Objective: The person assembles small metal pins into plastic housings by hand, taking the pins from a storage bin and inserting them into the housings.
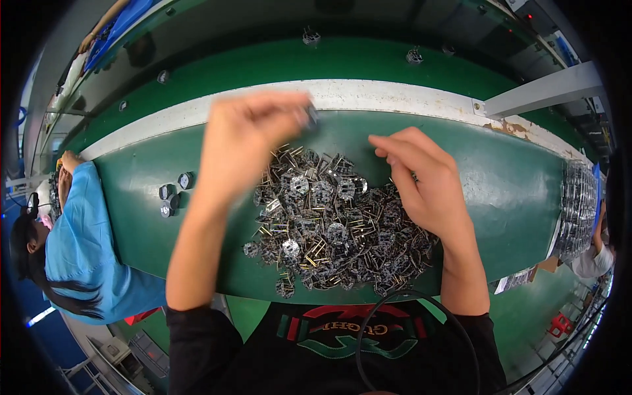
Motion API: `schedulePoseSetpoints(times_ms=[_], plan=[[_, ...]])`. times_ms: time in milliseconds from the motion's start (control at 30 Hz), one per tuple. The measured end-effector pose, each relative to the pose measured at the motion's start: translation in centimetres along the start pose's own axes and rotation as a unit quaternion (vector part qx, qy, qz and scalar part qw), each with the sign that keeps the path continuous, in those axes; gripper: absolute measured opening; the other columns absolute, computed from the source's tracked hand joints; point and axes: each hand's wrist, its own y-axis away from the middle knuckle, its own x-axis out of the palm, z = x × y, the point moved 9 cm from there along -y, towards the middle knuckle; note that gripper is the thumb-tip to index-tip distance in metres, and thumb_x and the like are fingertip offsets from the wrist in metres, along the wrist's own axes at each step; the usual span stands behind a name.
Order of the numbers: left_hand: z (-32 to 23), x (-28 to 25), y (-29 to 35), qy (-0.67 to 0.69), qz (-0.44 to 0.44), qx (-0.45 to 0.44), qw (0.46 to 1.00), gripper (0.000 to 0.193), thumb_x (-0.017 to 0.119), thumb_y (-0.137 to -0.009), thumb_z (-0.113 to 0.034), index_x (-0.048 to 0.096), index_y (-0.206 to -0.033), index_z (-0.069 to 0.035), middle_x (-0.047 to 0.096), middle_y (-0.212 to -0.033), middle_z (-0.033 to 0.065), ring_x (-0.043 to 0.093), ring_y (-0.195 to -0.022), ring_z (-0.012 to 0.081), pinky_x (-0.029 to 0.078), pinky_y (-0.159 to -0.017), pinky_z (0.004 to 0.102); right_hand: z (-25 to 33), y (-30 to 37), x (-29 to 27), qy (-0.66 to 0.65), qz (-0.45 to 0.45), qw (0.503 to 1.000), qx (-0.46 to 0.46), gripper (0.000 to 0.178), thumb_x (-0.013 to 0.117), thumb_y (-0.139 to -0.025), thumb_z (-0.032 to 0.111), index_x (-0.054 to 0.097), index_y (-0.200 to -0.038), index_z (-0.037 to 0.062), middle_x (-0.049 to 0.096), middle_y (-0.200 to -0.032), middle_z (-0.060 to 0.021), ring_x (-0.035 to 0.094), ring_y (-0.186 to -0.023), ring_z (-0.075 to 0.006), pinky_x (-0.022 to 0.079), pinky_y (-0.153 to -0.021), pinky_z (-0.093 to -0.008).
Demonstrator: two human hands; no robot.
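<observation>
My left hand [247, 135], smeared by motion, is raised over the far left side of a big heap of small circuit-board parts [329, 224]. Between its fingertips is a small dark round part [311, 116]; its details are blurred. My right hand [424, 178] hovers at the heap's far right edge, its fingers stretched toward the left and the thumb a little apart from them. Nothing shows between those fingers. The heaped parts are round black boards with silvery faces and brass-coloured pins, lying at all angles on the green tabletop [507, 197].
Several round dark parts [168, 192] lie left of my left forearm. Beyond a white ledge [382, 92], a green belt [368, 59] carries scattered parts. A person in a blue top [82, 230] works at the left. Stacked clear trays [577, 207] stand at the right, near a grey post [546, 91].
</observation>
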Motion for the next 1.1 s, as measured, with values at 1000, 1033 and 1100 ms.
schedulePoseSetpoints(times_ms=[1000, 1033, 1100], plan=[[1.4, -14.1, -3.4, -0.151, -0.173, 0.035, 0.973, 0.029, 0.072, -0.089, -0.015, 0.071, -0.113, 0.002, 0.071, -0.093, 0.0115, 0.069, -0.084, 0.0176, 0.055, -0.078, 0.0297, -1.3, -0.9, 3.9, 0.107, 0.048, 0.987, 0.106, 0.025, 0.069, -0.087, 0.028, 0.073, -0.083, 0.0034, 0.065, -0.083, -0.0113, 0.066, -0.071, -0.0323, 0.052, -0.066, -0.0437], [1.5, -11.9, -1.9, -0.039, -0.152, 0.025, 0.987, 0.03, 0.071, -0.09, -0.014, 0.07, -0.115, 0.004, 0.071, -0.094, 0.0093, 0.068, -0.086, 0.0154, 0.054, -0.08, 0.0293, -2.1, -0.8, 4.2, 0.109, 0.053, 0.985, 0.119, 0.025, 0.069, -0.087, 0.028, 0.073, -0.083, 0.0034, 0.065, -0.083, -0.0113, 0.066, -0.071, -0.0323, 0.052, -0.066, -0.0437], [0.4, -7.3, 0.8, 0.089, -0.084, 0.017, 0.992, 0.035, 0.07, -0.09, -0.009, 0.065, -0.121, 0.007, 0.071, -0.095, 0.0086, 0.068, -0.088, 0.0153, 0.053, -0.085, 0.0292, -3.2, -0.6, 3.6, 0.076, 0.044, 0.984, 0.153, 0.021, 0.068, -0.086, 0.023, 0.073, -0.083, 0.0028, 0.065, -0.079, -0.0116, 0.067, -0.069, -0.0297, 0.053, -0.065, -0.0412]])
